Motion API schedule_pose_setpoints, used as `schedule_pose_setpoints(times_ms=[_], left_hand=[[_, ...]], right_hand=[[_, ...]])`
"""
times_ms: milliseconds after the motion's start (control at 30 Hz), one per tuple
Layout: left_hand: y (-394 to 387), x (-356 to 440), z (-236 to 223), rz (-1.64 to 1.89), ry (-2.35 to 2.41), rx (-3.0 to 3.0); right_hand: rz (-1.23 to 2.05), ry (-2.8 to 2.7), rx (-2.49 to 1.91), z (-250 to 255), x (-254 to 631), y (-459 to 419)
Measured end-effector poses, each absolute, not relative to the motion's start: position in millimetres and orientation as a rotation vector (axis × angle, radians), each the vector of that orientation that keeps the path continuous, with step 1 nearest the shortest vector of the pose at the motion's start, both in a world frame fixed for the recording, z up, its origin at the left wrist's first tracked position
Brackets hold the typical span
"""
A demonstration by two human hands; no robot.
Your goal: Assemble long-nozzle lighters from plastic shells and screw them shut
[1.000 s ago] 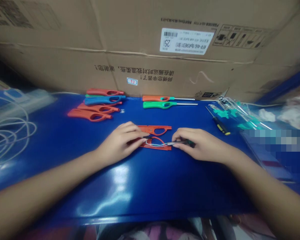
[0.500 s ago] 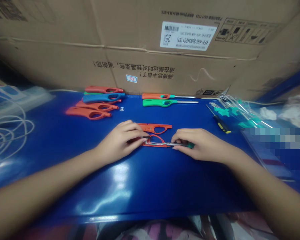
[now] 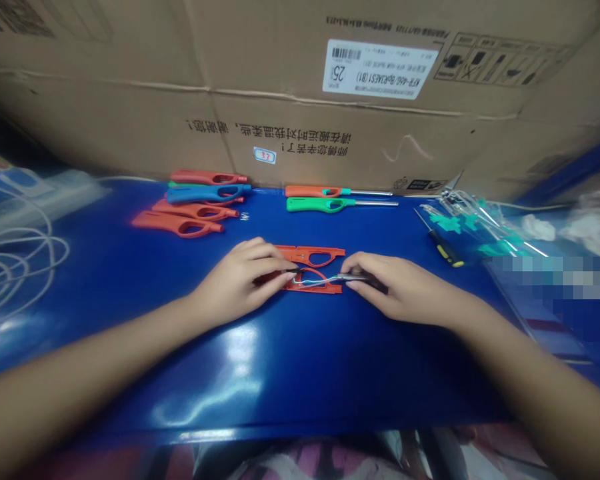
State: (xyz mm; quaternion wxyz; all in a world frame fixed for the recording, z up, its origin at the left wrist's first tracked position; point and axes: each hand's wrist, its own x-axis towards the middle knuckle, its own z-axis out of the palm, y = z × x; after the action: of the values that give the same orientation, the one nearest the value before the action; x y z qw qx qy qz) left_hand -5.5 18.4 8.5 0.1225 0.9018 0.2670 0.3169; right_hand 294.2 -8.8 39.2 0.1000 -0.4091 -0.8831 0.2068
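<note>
My left hand [image 3: 257, 270] is closed in a pinch on a small black part [image 3: 293, 271] at the left end of an orange lighter shell half [image 3: 325, 289]. Thin white and bluish wires [image 3: 313, 283] run from there across the shell's trigger loop to my right hand [image 3: 387, 280]. Its thumb and fingers grip a grey metal tube [image 3: 349, 277], raised over the shell's right end; the rest is dark and partly covered by the fingers. Just behind lies a second orange shell half [image 3: 307, 254], its left end hidden by my left hand.
Orange and blue lighter handles [image 3: 207, 193] lie back left, beside small metal bits [image 3: 245, 217]. Two lighters with metal tubes [image 3: 330, 205] lie by the cardboard box [image 3: 280, 110]. A screwdriver [image 3: 445, 249] and bagged tubes with teal pieces [image 3: 485, 220] are right; a white cable [image 3: 35, 260] coils left.
My right hand has shifted slightly left and up, lifting the metal tube off the shell's right end and tilting it. The wires now slope up to it. My left hand stays almost in place.
</note>
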Motion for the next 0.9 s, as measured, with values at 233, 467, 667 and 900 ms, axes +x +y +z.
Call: schedule_pose_setpoints(times_ms=[233,467,667,900], left_hand=[[19.0,-6.0,8.0,0.891,0.808,2.637],[18.9,-7.1,6.1,0.837,0.832,2.665],[18.7,-6.6,6.6,0.820,0.824,2.699],[18.4,-5.0,6.6,0.856,0.777,2.679]], right_hand=[[0.629,-2.636,-1.085,37.7,292.9,-8.5],[0.487,-2.728,-1.010,36.5,292.4,-8.7],[0.478,-2.733,-0.978,39.0,292.9,-9.9],[0.432,-2.759,-0.949,38.8,293.3,-10.8]])
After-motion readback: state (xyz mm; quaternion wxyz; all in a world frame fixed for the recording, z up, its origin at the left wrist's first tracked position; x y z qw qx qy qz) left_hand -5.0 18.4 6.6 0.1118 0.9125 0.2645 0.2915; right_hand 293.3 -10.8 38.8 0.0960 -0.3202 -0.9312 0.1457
